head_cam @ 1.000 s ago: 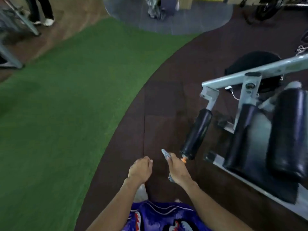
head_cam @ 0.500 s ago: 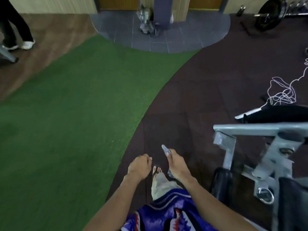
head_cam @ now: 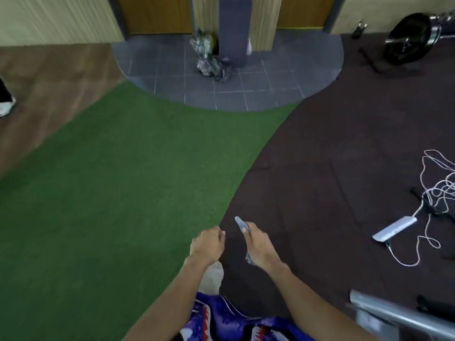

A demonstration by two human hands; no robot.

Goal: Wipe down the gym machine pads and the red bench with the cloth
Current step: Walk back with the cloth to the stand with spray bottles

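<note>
My right hand (head_cam: 258, 244) is closed around a small grey cloth (head_cam: 240, 223), whose ends stick out above and below the fist. Beside it, my left hand (head_cam: 208, 243) is curled into a loose fist with nothing visible in it. Both hands hover over the dark rubber floor (head_cam: 320, 168) at the edge of the green turf (head_cam: 110, 180). Only a grey metal bar of the gym machine (head_cam: 394, 316) shows, at the bottom right corner. Its black pads and the red bench are out of view.
A tangled white cable (head_cam: 433, 193) and a grey bar piece (head_cam: 394, 228) lie on the floor at right. A barbell plate (head_cam: 408, 43) stands far right. A pillar (head_cam: 234, 28) with crumpled material (head_cam: 211, 62) rises from the grey tiles ahead. A shoe (head_cam: 6, 104) shows at far left.
The view has swung up and away from the machine; its black pads have slid out of frame at the bottom right. Both hands keep the same pose, the right one still holding the cloth.
</note>
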